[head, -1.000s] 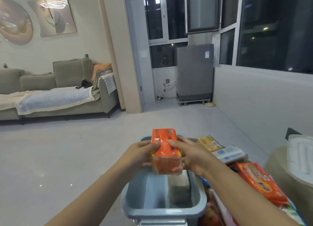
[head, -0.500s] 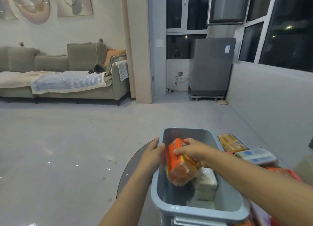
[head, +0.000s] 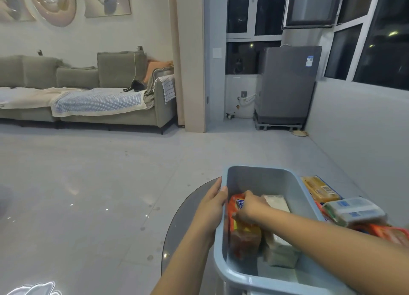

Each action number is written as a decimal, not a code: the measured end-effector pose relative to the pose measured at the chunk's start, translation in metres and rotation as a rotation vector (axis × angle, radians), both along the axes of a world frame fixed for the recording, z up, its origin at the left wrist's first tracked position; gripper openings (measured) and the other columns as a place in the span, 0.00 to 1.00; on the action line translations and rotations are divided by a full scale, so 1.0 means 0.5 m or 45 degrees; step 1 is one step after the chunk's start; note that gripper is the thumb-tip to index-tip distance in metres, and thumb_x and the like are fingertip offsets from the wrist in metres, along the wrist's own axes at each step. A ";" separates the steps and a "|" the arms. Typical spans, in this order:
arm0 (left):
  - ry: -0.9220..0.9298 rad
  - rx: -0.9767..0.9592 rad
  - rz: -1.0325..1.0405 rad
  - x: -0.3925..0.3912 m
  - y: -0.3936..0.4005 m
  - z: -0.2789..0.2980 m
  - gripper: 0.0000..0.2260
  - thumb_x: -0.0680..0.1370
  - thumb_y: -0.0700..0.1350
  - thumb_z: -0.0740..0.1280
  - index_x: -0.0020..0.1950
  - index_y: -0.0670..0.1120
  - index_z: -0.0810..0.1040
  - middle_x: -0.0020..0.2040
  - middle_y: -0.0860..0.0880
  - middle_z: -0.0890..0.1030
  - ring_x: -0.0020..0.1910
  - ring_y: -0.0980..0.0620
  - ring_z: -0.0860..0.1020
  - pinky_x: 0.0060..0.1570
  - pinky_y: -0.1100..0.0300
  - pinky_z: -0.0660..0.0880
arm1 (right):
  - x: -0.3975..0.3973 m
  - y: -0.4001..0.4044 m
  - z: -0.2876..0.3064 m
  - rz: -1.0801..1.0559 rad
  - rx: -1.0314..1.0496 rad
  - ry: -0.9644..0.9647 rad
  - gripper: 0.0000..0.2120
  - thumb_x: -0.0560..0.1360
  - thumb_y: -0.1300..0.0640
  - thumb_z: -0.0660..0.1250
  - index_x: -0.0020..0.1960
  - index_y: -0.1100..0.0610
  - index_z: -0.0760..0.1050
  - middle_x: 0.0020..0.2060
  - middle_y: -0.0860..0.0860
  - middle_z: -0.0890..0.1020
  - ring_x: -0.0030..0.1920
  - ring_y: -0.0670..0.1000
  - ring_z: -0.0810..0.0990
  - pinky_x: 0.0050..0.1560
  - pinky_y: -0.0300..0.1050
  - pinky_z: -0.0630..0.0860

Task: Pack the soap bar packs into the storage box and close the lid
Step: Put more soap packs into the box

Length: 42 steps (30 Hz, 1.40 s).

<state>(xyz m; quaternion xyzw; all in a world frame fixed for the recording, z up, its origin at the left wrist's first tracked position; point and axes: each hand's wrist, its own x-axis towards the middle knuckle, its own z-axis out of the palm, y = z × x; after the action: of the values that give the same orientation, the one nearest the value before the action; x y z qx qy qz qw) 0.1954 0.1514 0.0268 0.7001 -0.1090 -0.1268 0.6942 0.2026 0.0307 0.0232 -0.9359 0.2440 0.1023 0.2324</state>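
Note:
A grey-blue storage box (head: 265, 175) stands open on a round glass table (head: 188, 208). Inside it, an orange soap bar pack (head: 243, 235) stands against the left wall, beside a white soap pack (head: 278, 246). My right hand (head: 250, 208) reaches into the box and grips the top of the orange pack. My left hand (head: 212, 203) holds the box's left rim, fingers curled over the edge. To the right of the box lie a yellow pack (head: 319, 188), a white-and-blue pack (head: 354, 210) and an orange pack (head: 389, 232). No lid shows.
The table's curved edge runs left of the box, with bare grey floor (head: 88, 184) beyond. A grey sofa (head: 88, 91) lines the far left wall. A grey appliance (head: 285, 84) stands by the windows. A white low wall (head: 365, 128) runs along the right.
Both hands lowered the orange pack from above the box down into it against the left wall. My left hand moved off the pack onto the box rim. The view tilted right.

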 end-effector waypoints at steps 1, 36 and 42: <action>-0.003 0.000 -0.013 0.000 0.002 -0.002 0.18 0.82 0.44 0.56 0.73 0.49 0.65 0.43 0.65 0.72 0.29 0.79 0.74 0.27 0.80 0.69 | 0.001 -0.004 -0.002 0.010 -0.026 -0.012 0.36 0.70 0.46 0.70 0.71 0.57 0.59 0.67 0.57 0.70 0.65 0.57 0.71 0.64 0.48 0.71; -0.365 0.536 0.205 -0.068 -0.015 0.063 0.19 0.79 0.47 0.61 0.70 0.46 0.70 0.70 0.48 0.73 0.67 0.52 0.71 0.59 0.64 0.65 | -0.178 -0.117 0.103 0.208 0.662 -0.715 0.13 0.76 0.51 0.64 0.59 0.52 0.73 0.44 0.53 0.83 0.43 0.50 0.83 0.39 0.43 0.81; -0.518 0.548 0.117 -0.116 -0.079 0.092 0.18 0.78 0.49 0.62 0.68 0.52 0.71 0.68 0.53 0.74 0.61 0.58 0.72 0.56 0.64 0.65 | -0.282 -0.190 0.121 0.188 0.526 -0.913 0.07 0.75 0.52 0.64 0.51 0.42 0.74 0.41 0.50 0.84 0.42 0.46 0.83 0.46 0.47 0.80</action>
<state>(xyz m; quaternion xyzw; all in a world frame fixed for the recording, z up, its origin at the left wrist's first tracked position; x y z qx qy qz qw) 0.1372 0.1119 0.0729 0.8465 -0.1847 0.0276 0.4985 0.0614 -0.0643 0.0839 -0.8610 0.0540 -0.1669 0.4774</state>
